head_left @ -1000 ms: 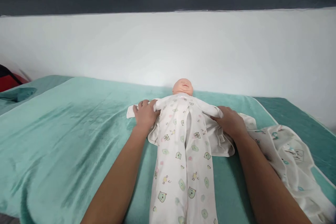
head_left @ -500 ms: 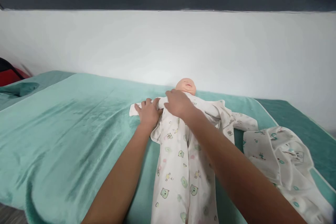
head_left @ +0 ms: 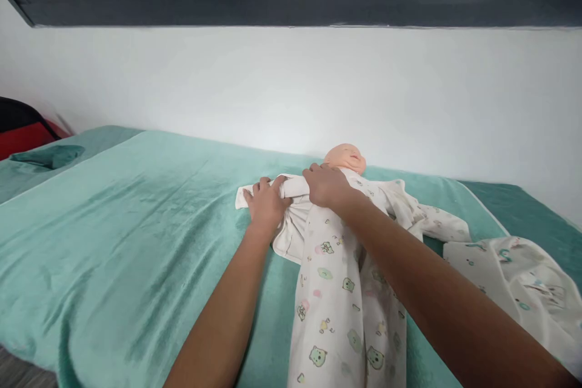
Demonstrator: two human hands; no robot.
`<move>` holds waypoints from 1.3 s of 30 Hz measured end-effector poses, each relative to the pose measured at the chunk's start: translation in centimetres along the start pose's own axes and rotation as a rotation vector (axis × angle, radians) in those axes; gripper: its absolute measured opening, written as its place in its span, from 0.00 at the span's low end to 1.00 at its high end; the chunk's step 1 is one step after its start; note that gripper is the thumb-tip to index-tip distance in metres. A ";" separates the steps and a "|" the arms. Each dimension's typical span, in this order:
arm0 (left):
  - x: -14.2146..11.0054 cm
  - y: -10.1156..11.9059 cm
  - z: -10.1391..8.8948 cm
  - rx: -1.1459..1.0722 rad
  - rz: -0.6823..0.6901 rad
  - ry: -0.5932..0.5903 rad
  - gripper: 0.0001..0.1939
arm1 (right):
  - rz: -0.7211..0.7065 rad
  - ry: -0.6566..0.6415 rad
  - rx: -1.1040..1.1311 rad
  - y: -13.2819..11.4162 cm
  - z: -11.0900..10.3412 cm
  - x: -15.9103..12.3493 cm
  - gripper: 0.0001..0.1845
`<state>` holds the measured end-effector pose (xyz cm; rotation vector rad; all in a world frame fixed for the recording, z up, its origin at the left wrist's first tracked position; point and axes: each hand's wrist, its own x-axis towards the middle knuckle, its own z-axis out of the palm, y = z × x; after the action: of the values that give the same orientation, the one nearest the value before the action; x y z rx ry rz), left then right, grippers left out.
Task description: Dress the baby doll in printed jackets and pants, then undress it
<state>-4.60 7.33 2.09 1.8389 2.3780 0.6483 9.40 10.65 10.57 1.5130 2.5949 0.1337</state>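
Note:
A baby doll lies on its back, its head (head_left: 346,159) toward the wall and tilted to the right. Over its body is a long white baby romper (head_left: 330,291) printed with green bears. My left hand (head_left: 267,203) is closed around the sleeve (head_left: 245,195) stretched out to the left, the cuff sticking out past the fingers. My right hand (head_left: 328,185) grips the cloth at the doll's shoulder, just below the head. Between both hands the sleeve is drawn straight, and the side panel (head_left: 291,233) beneath it bunches in folds. The other sleeve (head_left: 445,222) lies out to the right.
A second white printed baby garment (head_left: 522,285) lies crumpled at the right, partly behind my forearm. A green plush cover (head_left: 150,242) spreads under everything. The white wall (head_left: 291,85) rises behind the doll. At the far left is a red and black item (head_left: 22,127).
The view has swung left, so everything sits further right. My right hand has pulled the shoulder cloth away from my left hand, spreading the side panel. The doll's head now leans right.

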 end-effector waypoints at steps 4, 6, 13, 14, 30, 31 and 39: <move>0.0 0.1 0.1 0.005 -0.013 -0.035 0.28 | -0.118 0.019 -0.033 -1.0 0.3 0.8 0.18; 0.1 0.1 0.2 0.009 -0.021 -0.043 0.27 | -0.203 -0.002 -0.039 -1.8 0.5 1.6 0.19; 0.2 -0.1 0.0 -0.003 -0.013 -0.064 0.28 | -0.226 -0.068 -0.050 -1.7 -0.4 1.9 0.14; 0.2 -0.2 -0.1 -0.008 -0.009 -0.069 0.28 | -0.218 -0.066 -0.054 -1.3 -0.7 1.7 0.13; 0.6 -0.2 -0.7 -0.022 -0.046 0.091 0.19 | -0.165 0.022 -0.104 1.6 -2.2 -0.8 0.12; 0.6 -0.1 -0.7 -0.010 0.013 0.124 0.19 | -0.170 0.020 -0.096 1.2 -2.1 -0.6 0.11; 1.5 0.2 -0.1 0.110 0.146 -0.051 0.13 | -0.213 -0.027 0.016 -1.0 -1.0 1.4 0.13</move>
<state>-4.84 8.72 2.53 2.0628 2.3071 0.4842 7.72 11.35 11.27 1.2225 2.7198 0.0699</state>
